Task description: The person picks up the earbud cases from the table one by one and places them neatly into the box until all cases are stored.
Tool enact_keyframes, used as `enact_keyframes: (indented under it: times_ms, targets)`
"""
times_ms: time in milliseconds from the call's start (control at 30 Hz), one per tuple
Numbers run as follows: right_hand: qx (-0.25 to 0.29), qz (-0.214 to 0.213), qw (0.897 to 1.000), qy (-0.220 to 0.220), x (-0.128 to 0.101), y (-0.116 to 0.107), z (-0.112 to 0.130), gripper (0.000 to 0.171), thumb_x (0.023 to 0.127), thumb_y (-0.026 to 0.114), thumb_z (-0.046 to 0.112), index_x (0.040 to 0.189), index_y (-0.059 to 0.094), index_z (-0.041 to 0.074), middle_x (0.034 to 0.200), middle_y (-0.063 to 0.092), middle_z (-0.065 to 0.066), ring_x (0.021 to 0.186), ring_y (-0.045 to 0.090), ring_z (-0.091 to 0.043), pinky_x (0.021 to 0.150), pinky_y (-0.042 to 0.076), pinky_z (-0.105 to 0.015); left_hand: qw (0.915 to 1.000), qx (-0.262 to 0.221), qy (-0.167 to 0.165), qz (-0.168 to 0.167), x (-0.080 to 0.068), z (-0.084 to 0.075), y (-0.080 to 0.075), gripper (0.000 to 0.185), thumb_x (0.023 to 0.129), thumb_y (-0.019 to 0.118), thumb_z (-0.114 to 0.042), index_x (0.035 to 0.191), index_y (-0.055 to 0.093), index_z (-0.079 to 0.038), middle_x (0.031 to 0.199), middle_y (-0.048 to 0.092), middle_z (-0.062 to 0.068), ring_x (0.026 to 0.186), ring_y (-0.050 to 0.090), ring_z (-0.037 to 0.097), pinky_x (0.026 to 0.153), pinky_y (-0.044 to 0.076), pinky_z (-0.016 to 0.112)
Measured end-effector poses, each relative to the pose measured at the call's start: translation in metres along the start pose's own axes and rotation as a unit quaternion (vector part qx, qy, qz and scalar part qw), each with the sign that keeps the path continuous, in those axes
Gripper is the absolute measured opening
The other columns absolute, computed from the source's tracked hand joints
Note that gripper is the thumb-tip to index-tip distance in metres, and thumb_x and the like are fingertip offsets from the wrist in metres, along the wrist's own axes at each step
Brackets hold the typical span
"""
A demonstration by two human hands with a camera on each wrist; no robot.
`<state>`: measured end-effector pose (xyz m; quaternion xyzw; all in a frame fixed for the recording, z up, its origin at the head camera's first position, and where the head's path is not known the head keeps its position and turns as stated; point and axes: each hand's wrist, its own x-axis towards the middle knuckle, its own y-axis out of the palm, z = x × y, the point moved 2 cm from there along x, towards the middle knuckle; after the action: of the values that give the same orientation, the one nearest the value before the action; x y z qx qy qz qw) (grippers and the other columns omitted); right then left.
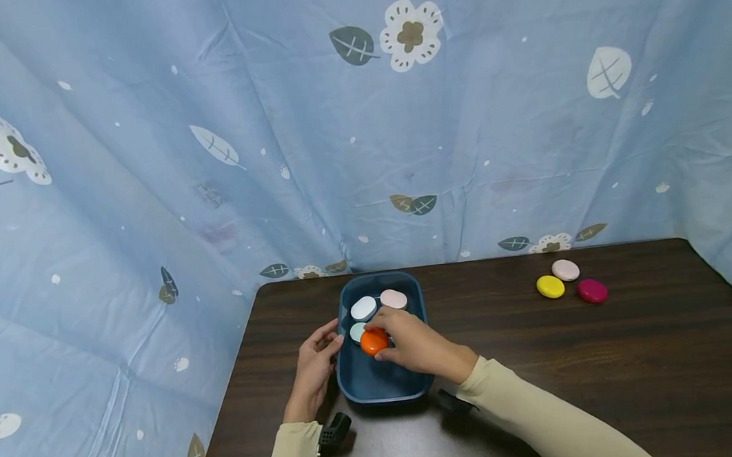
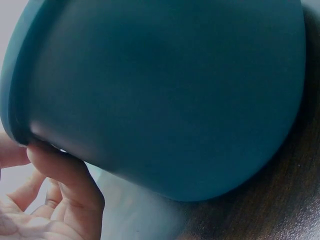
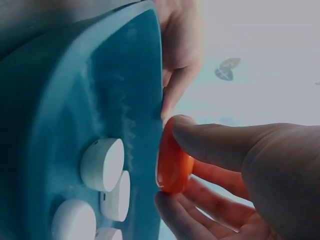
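A dark blue-green rectangular bin stands on the table. My right hand reaches over it and pinches a glossy orange rounded disc between thumb and fingers. The right wrist view shows the orange disc on edge near the bin's rim. Inside the bin lie a white oval piece, a pale pink oval piece and a pale mint piece, partly covered by the orange disc. My left hand touches the outside of the bin's left wall near the rim, fingers loosely bent.
At the back right of the dark wooden table lie a yellow disc, a pale pink disc and a magenta disc, close together. A blue patterned curtain hangs behind the table and along its left side.
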<state>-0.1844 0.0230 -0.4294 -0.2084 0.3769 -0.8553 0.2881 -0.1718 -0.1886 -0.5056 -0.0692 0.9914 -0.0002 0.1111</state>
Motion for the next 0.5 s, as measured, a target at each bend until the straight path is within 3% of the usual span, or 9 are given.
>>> enact_keyframes:
  times_ms: [500]
  targets:
    - [-0.028, 0.054, 0.998, -0.018, 0.020, 0.007, 0.013, 0.039, 0.087, 0.087, 0.007, 0.124, 0.074, 0.001, 0.112, 0.067, -0.009, 0.094, 0.059, -0.018, 0.088, 0.055, -0.030, 1.0000, 0.002, 0.002, 0.004, -0.004, -0.003, 0.001, 0.042, 0.107, 0.062, -0.012, 0.147, 0.059, -0.001, 0.111, 0.053, 0.007, 0.088, 0.048, 0.021, 0.064, 0.039, 0.027]
